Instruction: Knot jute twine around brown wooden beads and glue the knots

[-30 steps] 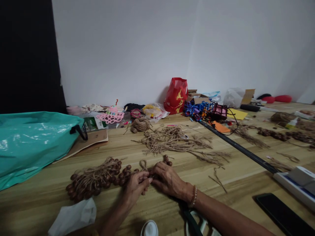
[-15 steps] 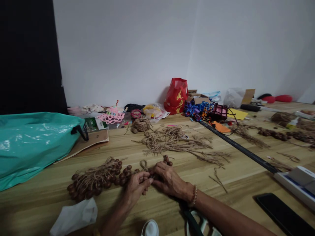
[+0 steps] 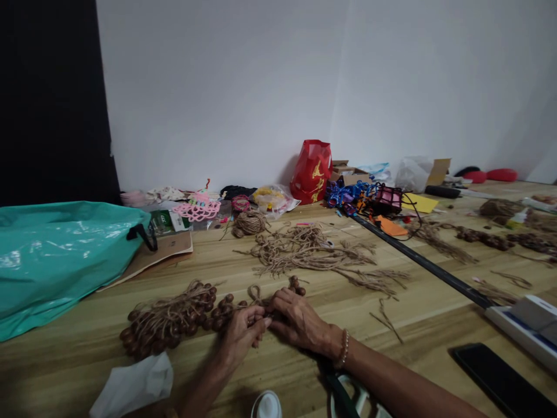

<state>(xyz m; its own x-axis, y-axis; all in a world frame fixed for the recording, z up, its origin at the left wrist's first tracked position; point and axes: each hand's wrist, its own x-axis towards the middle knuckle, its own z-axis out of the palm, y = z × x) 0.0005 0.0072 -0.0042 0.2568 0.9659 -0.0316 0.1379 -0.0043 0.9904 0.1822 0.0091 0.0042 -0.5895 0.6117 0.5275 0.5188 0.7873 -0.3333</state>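
My left hand (image 3: pixel 244 335) is closed, thumb and fingers pinched on a twine string with brown beads (image 3: pixel 223 309). Right beside it, my right hand (image 3: pixel 299 318) has its fingers curled over the same string; a bracelet circles that wrist. The fingertips of both hands nearly meet, and what lies between them is mostly hidden. A small twine loop (image 3: pixel 255 292) stands up just behind the fingers. Some brown beads (image 3: pixel 296 285) stick out beyond my right hand. To the left, the string runs to a heap of brown beads with loose twine ends (image 3: pixel 167 323).
Cut twine lengths (image 3: pixel 300 249) and a twine ball (image 3: pixel 249 223) lie behind my hands. Scissors (image 3: pixel 342 389) lie under my right forearm, near a white round lid (image 3: pixel 267 403). A phone (image 3: pixel 500 377), a tissue (image 3: pixel 134 383) and a teal bag (image 3: pixel 65 255) lie around.
Hardly anything differs. My hands stay at the same spot on the string, with only a slight shift of the fingers and the view.
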